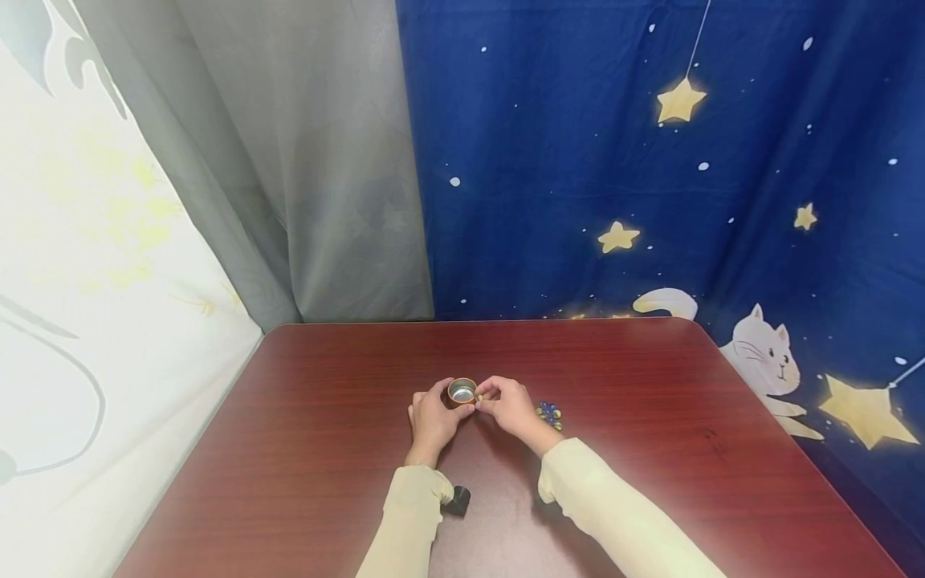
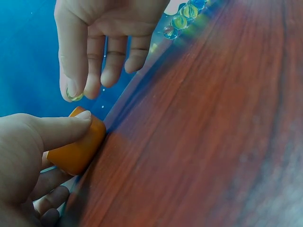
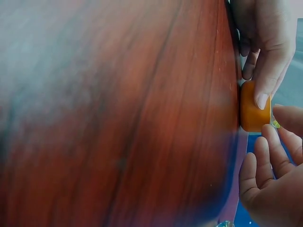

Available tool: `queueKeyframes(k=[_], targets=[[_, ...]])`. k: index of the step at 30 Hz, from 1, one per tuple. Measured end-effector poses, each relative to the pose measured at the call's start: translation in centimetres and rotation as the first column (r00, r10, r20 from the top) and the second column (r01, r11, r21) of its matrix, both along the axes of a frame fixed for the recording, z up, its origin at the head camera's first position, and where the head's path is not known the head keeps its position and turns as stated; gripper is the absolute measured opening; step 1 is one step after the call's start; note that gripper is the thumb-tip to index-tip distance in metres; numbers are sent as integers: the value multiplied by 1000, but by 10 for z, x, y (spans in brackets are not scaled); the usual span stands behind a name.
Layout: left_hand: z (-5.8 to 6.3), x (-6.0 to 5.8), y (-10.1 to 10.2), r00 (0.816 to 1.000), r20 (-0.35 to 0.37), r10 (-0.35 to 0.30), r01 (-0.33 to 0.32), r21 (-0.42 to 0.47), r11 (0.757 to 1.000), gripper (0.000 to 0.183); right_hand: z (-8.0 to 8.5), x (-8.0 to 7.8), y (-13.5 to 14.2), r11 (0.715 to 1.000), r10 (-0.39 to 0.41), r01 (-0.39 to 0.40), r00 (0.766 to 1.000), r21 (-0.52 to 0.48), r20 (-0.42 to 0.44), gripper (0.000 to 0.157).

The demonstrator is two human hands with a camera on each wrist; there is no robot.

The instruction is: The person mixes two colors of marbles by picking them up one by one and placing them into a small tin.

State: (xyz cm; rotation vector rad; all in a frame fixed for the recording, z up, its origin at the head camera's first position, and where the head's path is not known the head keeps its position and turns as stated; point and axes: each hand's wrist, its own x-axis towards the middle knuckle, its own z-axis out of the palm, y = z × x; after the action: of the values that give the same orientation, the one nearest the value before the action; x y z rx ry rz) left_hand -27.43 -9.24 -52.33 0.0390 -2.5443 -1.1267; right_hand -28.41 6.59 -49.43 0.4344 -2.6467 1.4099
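Note:
A small round orange tin [image 1: 462, 392] with a silvery inside stands upright on the table, its top uncovered. My left hand [image 1: 433, 419] grips it from the left side, the thumb across its near wall, as the left wrist view also shows. Just right of the rim, my right hand [image 1: 511, 408] pinches a glass marble [image 2: 74, 96] with yellow-green in it between thumb and forefinger. In the right wrist view that marble is mostly hidden by the fingertips beside the tin [image 3: 254, 108]. How much the tin holds cannot be made out.
Several blue and yellow marbles [image 1: 550, 415] lie in a cluster on the reddish-brown table [image 1: 347, 377], just right of my right wrist. A black object [image 1: 457, 501] is at the left sleeve's cuff. Behind the table hang a grey curtain [image 1: 347, 160] and a blue starry one [image 1: 535, 160].

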Motion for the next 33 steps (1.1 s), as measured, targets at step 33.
queueKeyframes(k=[33], targets=[[2, 1, 0, 1000, -14, -5, 4, -28, 1000, 63, -5, -6, -11, 997, -44, 47, 998, -59, 49, 12]])
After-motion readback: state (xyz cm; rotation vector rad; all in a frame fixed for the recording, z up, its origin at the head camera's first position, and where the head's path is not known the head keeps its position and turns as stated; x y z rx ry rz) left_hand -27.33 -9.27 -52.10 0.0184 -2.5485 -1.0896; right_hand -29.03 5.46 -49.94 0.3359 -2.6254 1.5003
